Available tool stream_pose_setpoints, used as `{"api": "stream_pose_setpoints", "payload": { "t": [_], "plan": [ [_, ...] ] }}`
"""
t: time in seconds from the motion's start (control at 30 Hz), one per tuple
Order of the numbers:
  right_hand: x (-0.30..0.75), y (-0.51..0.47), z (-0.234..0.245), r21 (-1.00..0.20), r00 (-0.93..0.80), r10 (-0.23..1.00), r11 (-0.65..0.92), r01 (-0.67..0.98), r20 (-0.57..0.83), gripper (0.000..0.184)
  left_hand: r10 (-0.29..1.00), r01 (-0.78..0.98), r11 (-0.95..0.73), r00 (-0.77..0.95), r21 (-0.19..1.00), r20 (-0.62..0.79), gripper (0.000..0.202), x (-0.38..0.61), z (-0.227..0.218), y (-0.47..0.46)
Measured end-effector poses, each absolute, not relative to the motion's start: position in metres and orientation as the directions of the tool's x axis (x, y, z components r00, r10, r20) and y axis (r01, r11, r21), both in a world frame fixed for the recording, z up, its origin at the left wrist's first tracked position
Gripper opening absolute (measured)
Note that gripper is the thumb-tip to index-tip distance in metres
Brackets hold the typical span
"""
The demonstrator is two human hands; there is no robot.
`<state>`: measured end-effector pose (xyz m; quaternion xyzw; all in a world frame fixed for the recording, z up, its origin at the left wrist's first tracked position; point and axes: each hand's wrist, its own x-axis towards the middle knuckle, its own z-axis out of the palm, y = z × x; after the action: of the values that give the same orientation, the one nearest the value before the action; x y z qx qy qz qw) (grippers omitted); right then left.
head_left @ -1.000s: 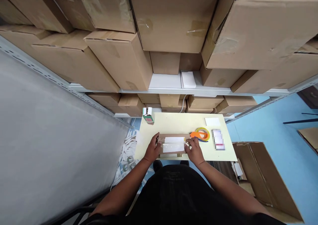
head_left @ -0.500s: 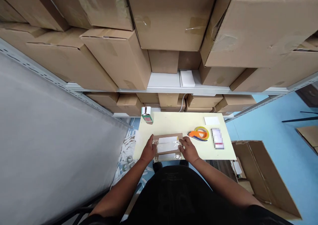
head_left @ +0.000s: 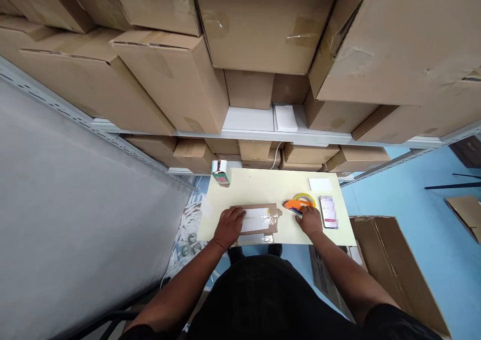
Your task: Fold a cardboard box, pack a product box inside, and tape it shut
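A flat cardboard parcel [head_left: 272, 226] with a white label and shiny clear tape lies near the front edge of the pale table [head_left: 255, 187]. My left hand [head_left: 230, 227] rests over its left end, fingers stretched across the top. Beneath the parcel's front edge, part of another taped, labelled piece shows. My right hand [head_left: 311, 221] is at the orange tape dispenser [head_left: 296, 205], which carries a yellow-rimmed roll. Its fingers reach the dispenser's lower right side, with the thumb held apart; no firm grip shows.
A phone [head_left: 328, 212] and a white card [head_left: 320, 184] lie on the table's right side. A small green-and-white box [head_left: 221, 174] stands at back left. Shelves [head_left: 248, 124] with cardboard boxes rise behind; a large open carton [head_left: 398, 265] sits at right. Paper scraps [head_left: 188, 225] cover the floor at left.
My right hand has left the parcel and moved right to the tape dispenser. My left hand has shifted from the parcel's left edge onto its top. The parcel now lies flat on the table.
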<state>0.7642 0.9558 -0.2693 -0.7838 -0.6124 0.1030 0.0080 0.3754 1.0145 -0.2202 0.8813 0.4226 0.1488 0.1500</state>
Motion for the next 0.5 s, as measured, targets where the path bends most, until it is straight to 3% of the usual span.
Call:
{"api": "stream_pose_setpoints", "payload": {
  "t": [0.17, 0.3, 0.43, 0.5],
  "plan": [
    [0.766, 0.970, -0.281, -0.117, 0.254, 0.949, -0.279, 0.953, -0.189, 0.029, 0.782, 0.665, -0.562, 0.620, 0.492, 0.057, 0.046, 0.385, -0.226, 1.008],
    [0.772, 0.969, -0.256, -0.163, 0.262, 0.950, -0.290, 0.943, -0.171, 0.032, 0.852, 0.664, -0.465, 0.514, 0.586, 0.094, 0.040, 0.396, -0.228, 1.004],
    [0.772, 0.953, -0.201, -0.472, 0.322, 0.926, -0.377, 0.797, -0.195, 0.032, 0.877, 0.671, -0.434, 0.468, 0.601, 0.111, 0.038, 0.401, -0.226, 1.003],
    [0.763, 0.945, -0.168, -0.628, 0.270, 0.933, -0.359, 0.690, -0.236, 0.029, 0.869, 0.660, -0.449, 0.481, 0.603, 0.120, 0.038, 0.400, -0.224, 1.003]
  ]
}}
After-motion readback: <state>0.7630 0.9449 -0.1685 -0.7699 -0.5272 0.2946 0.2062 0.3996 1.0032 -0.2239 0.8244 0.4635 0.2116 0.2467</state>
